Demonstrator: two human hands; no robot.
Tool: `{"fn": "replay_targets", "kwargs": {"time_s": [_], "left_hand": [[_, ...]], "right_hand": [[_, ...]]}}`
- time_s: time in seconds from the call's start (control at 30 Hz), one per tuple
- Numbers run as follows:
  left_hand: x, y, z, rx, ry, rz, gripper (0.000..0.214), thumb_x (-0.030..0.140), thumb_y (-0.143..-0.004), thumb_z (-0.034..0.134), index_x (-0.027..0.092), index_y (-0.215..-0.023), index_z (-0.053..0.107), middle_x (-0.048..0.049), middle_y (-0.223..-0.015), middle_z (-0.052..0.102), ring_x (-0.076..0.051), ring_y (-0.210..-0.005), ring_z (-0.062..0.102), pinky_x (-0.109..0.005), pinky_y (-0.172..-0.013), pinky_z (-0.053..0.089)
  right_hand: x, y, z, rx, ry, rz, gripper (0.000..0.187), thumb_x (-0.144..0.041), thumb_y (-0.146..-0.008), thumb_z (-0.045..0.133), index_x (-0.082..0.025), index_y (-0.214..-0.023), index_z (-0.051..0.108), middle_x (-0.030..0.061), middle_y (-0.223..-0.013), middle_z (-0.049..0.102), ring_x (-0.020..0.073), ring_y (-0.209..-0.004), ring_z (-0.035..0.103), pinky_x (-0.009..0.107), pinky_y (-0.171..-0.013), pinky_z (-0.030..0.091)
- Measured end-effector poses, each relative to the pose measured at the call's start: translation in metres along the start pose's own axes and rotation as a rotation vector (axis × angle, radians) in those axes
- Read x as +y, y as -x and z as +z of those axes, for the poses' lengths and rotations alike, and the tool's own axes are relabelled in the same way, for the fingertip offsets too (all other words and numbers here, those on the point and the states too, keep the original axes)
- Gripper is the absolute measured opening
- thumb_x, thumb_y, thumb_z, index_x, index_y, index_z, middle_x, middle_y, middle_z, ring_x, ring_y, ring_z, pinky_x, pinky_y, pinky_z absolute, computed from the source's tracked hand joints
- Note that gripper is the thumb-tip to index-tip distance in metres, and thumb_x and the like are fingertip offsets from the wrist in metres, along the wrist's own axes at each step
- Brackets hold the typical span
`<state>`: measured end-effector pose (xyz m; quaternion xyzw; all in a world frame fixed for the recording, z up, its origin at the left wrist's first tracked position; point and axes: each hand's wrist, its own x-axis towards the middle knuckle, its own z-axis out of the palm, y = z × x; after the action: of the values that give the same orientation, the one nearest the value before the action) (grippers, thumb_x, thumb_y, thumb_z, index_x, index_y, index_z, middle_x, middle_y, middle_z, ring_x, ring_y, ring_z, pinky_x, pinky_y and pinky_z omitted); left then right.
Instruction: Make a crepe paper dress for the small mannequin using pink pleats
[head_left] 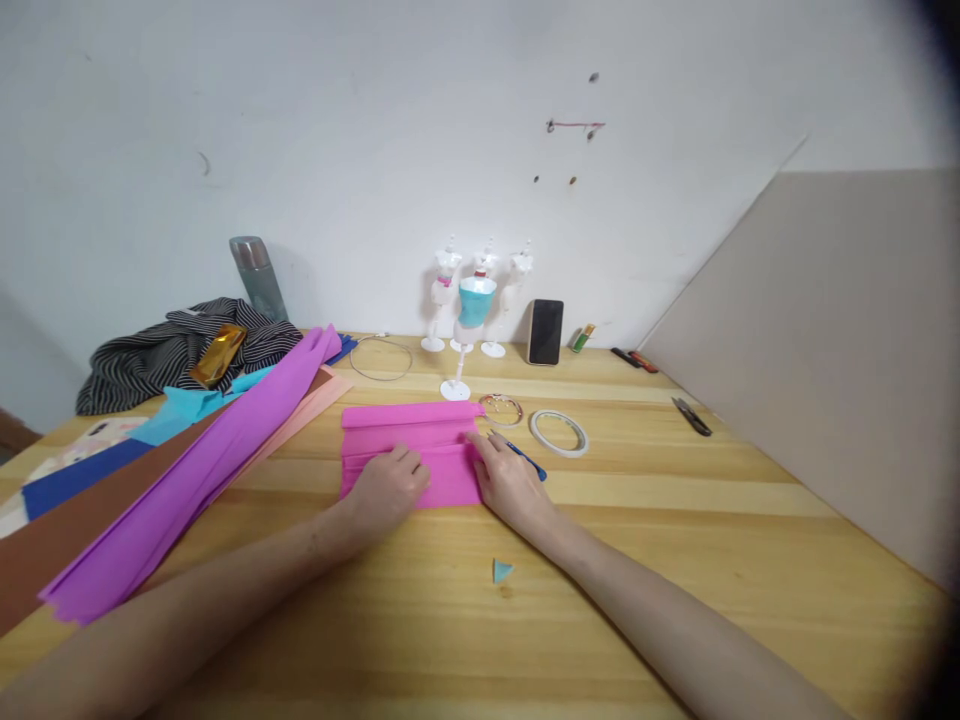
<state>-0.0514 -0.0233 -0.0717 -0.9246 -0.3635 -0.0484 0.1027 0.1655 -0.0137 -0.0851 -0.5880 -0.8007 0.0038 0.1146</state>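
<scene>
A pink crepe paper sheet (409, 435) lies in front of me, with creases running across it and its far edge folded over. My left hand (388, 487) rests on its near part, fingers curled and closed on the paper. At the sheet's right edge my right hand (511, 478) has its fingers together, gripping the border; the thumb is partly hidden. A blue-handled tool (534, 464) lies just beyond my right hand, partly covered by it. Behind the sheet stands a small white dress form (466, 328) wrapped in a turquoise strip (476, 300).
More white dress forms (442, 300) stand by the wall. Rightward are a tape roll (559, 433), a ring of pins (501, 410), a phone (545, 332) and thread snips (691, 416). Purple crepe paper (195, 480), striped cloth (165, 345) and a bottle (259, 280) are left. A blue scrap (502, 571) lies nearby.
</scene>
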Motion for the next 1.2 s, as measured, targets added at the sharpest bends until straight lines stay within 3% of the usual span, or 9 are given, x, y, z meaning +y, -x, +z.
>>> {"fn": "replay_targets", "kwargs": {"time_s": [0.2,0.3,0.4,0.5,0.63,0.77,0.9,1.03,1.2], "left_hand": [[0.003,-0.001,0.011,0.029,0.092,-0.116,0.016,0.019,-0.092,0.048,0.014,-0.085,0.061,-0.0087,-0.092,0.063,-0.024,-0.087,0.054,-0.038,-0.075,0.045],[0.003,0.001,0.013,0.054,0.162,-0.184,0.013,0.021,-0.091,0.050,0.015,-0.095,0.061,-0.0089,-0.101,0.063,-0.024,-0.094,0.053,-0.040,-0.083,0.045],[0.004,0.001,0.013,0.070,0.190,-0.198,0.017,0.022,-0.092,0.048,0.014,-0.101,0.060,-0.0100,-0.107,0.062,-0.025,-0.098,0.053,-0.041,-0.088,0.044],[0.005,0.000,0.012,0.078,0.203,-0.187,0.021,0.022,-0.093,0.045,0.013,-0.105,0.060,-0.0114,-0.110,0.062,-0.025,-0.099,0.053,-0.042,-0.090,0.044],[0.005,0.000,0.011,0.071,0.216,-0.193,0.025,0.021,-0.092,0.046,0.011,-0.111,0.059,-0.0129,-0.112,0.062,-0.026,-0.102,0.054,-0.042,-0.092,0.044],[0.004,0.002,0.016,0.072,0.188,-0.202,0.031,0.026,-0.092,0.045,0.011,-0.117,0.058,-0.0148,-0.119,0.061,-0.028,-0.109,0.054,-0.043,-0.096,0.043],[0.000,0.009,0.026,0.051,0.163,-0.233,0.047,0.034,-0.093,0.043,0.008,-0.131,0.049,-0.0190,-0.136,0.053,-0.031,-0.125,0.047,-0.046,-0.105,0.037],[-0.003,0.012,0.033,0.008,0.144,-0.279,0.062,0.046,-0.093,0.037,0.005,-0.139,0.042,-0.0227,-0.146,0.042,-0.034,-0.137,0.036,-0.050,-0.111,0.030],[-0.003,0.011,0.029,-0.048,0.142,-0.291,0.065,0.046,-0.093,0.036,0.003,-0.141,0.039,-0.0230,-0.149,0.036,-0.034,-0.141,0.027,-0.050,-0.113,0.026]], "right_hand": [[0.000,0.002,-0.014,0.079,0.060,0.005,0.042,-0.019,-0.089,0.046,-0.017,-0.131,0.051,0.0133,-0.104,0.063,0.0213,-0.073,0.063,0.028,-0.059,0.046],[-0.002,0.005,-0.015,0.212,-0.012,-0.173,0.037,-0.013,-0.088,0.044,-0.014,-0.122,0.059,0.0129,-0.093,0.064,0.0228,-0.078,0.063,0.032,-0.067,0.050],[-0.007,0.008,-0.007,0.260,-0.187,-0.447,0.037,-0.009,-0.090,0.042,-0.017,-0.119,0.062,0.0138,-0.101,0.066,0.0231,-0.094,0.062,0.036,-0.082,0.052],[-0.011,0.009,0.004,0.181,-0.314,-0.585,0.042,-0.011,-0.092,0.042,-0.020,-0.131,0.056,0.0147,-0.125,0.062,0.0232,-0.116,0.056,0.042,-0.097,0.048],[-0.010,0.010,0.006,-0.006,-0.321,-0.573,0.054,-0.025,-0.093,0.047,-0.017,-0.146,0.038,0.0160,-0.149,0.041,0.0262,-0.140,0.034,0.049,-0.112,0.034],[-0.010,0.011,0.000,-0.217,-0.243,-0.558,0.068,-0.046,-0.095,0.043,-0.016,-0.152,0.021,0.0154,-0.157,0.020,0.0283,-0.146,0.016,0.054,-0.116,0.020],[-0.011,0.013,-0.006,-0.299,-0.172,-0.509,0.069,-0.053,-0.095,0.038,-0.021,-0.152,0.017,0.0124,-0.158,0.017,0.0302,-0.146,0.014,0.061,-0.114,0.009],[-0.007,0.013,-0.014,-0.291,-0.159,-0.494,0.066,-0.054,-0.094,0.038,-0.021,-0.150,0.025,0.0128,-0.156,0.024,0.0308,-0.145,0.020,0.062,-0.113,0.010],[0.005,0.003,-0.033,-0.050,-0.174,-0.310,0.042,-0.037,-0.098,0.035,-0.016,-0.121,0.063,0.0152,-0.123,0.064,0.0251,-0.114,0.058,0.042,-0.098,0.041]]}}
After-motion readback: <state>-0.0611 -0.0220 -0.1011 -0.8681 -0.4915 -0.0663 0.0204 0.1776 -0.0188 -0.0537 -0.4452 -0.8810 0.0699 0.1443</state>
